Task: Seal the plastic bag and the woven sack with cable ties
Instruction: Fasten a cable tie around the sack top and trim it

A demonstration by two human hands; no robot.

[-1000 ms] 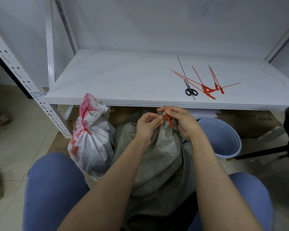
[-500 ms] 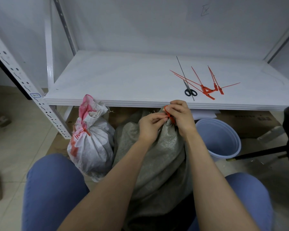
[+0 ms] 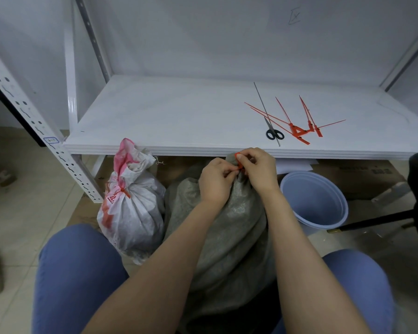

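A: Hands?
B: Both at the gathered neck of the grey woven sack [image 3: 227,227], which stands on the floor between the person's knees. Left hand [image 3: 216,182] has its fingers pinched together on an orange cable tie [image 3: 238,158] at the neck. Right hand [image 3: 260,168] grips the same tie from the other side, thumb and forefinger closed on it.
A: Tie closed yet?
B: Cannot tell. A small orange loop shows above the fingers, the rest is hidden under them.
A: Plastic bag?
B: White and red plastic bag [image 3: 130,210] on the floor, touching the sack's left side. Its neck is bunched and an orange tie [image 3: 123,191] sits around it.
A: Shelf?
B: White shelf [image 3: 155,116] just above the hands. Spare orange cable ties [image 3: 299,126] lie in a loose pile at its right front, black-handled scissors [image 3: 273,131] just beside them, blades touching or crossing 1 or 2 ties.
A: Other stuff?
B: Pale blue bucket [image 3: 316,201] on the floor right of the sack, near the right forearm. Flat cardboard [image 3: 362,174] under the shelf behind it. Blue trousers on both knees at the bottom edge.
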